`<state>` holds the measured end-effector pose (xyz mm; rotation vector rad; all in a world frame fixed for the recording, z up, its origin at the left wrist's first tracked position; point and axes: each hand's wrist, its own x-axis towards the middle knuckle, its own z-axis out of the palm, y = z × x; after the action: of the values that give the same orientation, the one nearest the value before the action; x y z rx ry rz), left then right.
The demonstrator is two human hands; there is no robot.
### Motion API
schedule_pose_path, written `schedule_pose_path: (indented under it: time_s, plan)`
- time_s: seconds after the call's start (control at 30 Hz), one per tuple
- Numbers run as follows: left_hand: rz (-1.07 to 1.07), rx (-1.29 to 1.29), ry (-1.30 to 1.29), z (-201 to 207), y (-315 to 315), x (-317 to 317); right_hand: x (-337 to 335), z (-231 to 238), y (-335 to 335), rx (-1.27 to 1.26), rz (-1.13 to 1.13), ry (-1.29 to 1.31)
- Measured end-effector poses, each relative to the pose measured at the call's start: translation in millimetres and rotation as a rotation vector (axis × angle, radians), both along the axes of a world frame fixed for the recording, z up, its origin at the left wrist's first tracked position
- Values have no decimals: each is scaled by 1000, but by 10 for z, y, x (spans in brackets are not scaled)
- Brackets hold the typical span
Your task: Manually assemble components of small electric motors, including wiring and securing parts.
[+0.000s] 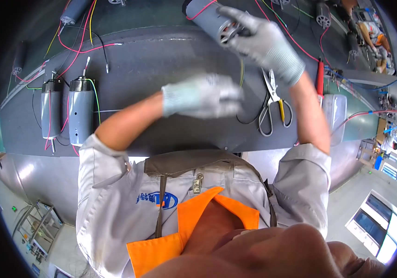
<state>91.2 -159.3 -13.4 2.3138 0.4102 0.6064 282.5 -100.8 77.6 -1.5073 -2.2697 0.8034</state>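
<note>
My right hand, in a grey-white knit glove, grips the end of a grey cylindrical electric motor at the far middle of the bench. A red wire loops round the motor's body. My left hand, also gloved, hovers over the dark mat, apart from the motor. Motion smears its fingers, so their pose is unclear. To the right of it lie metal scissors and a tool with a yellow handle. Two more grey motors, one beside the other, rest at the left with their wires.
Further motors with loose wires lie along the far side, one at left and another at right. A red-handled tool and a clear plastic box are at the right. Another person sits beyond, far right.
</note>
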Motion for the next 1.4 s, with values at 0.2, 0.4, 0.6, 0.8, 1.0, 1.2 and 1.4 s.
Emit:
schedule_pose_path:
  time_s: [0.2,0.4,0.6,0.8,1.0,1.2,1.4]
  plan:
    - [945,110,-262,142,234,-441,-597,-731,-1258,97,-222,314]
    - [625,183,-108,37,231,-287,-575,-850,-1768,423,-192,76]
    - [660,224,-258,66,158,-266,-456,-812,-766,1043,-255,-231]
    - [816,60,91,-266,326,-842,-351,-769,-509,336,-229,-340]
    - [476,-824,119,359,432,-969,-1201,-255,-1073,300,108,310]
    - [753,-742,719,811,467,-434,-1647,-399,-1704,-86,757,279]
    - [822,-210,296,-341,702,-1088,745,-751,-1396,442,-315,238]
